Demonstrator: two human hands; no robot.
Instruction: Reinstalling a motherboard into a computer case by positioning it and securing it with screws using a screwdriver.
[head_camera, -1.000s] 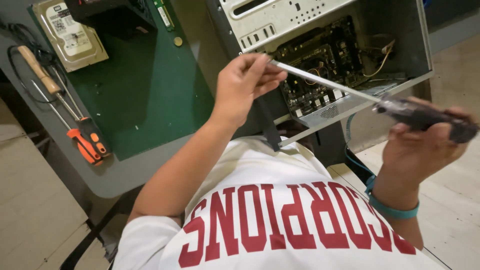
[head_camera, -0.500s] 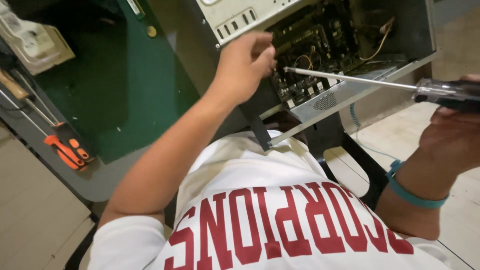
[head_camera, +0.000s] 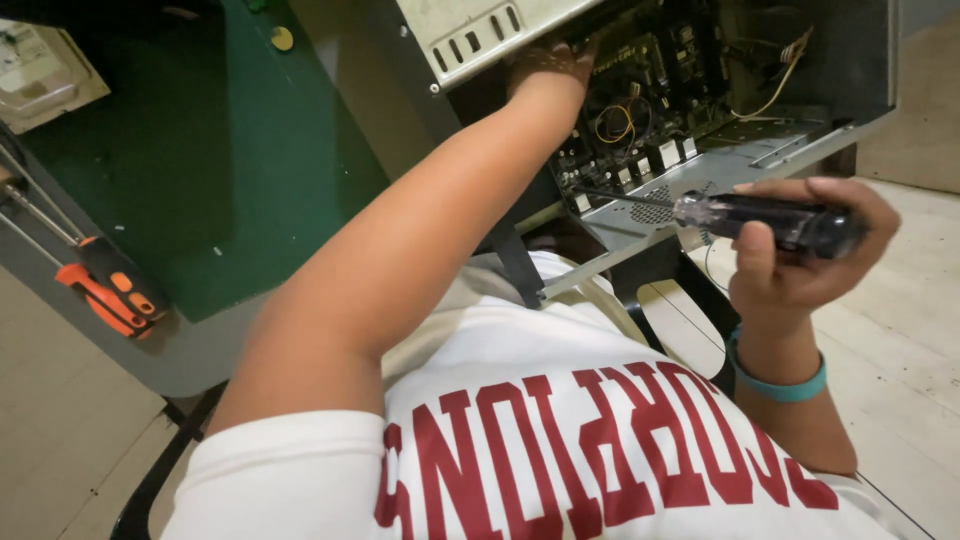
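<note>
Table (head_camera: 230, 190): green top with a grey rim, on my left side, running under the computer case.
Computer case (head_camera: 500, 35): open, metal, tilted toward me; the pale panel with slots faces up at the top, the inside faces me.
Shirt (head_camera: 560, 440): mine, white with big red letters, fills the bottom of the view.
Circuit board (head_camera: 650, 110): dark, inside the case, with white connectors along its near edge and thin orange and yellow wires looped over it.
Left hand (head_camera: 550, 65): reached up into the case at the top edge of the board, just under the pale panel; fingers are hidden inside, so I can't tell if they're apart or closed on anything.
Right hand (head_camera: 800, 250): outside the case, low on the right, fingers and thumb wrapped tight round the screwdriver handle; teal band on the wrist.
Screwdriver (head_camera: 770, 222): black handle in my right hand, thin shaft pointing left, tip at the near edge of the board by the perforated metal tray.
Second screwdriver (head_camera: 105, 290): orange and black handle, lying on the table's left edge, well apart from both hands.
Hard drive (head_camera: 40, 65): pale box at the top left corner of the table, partly cut off.
</note>
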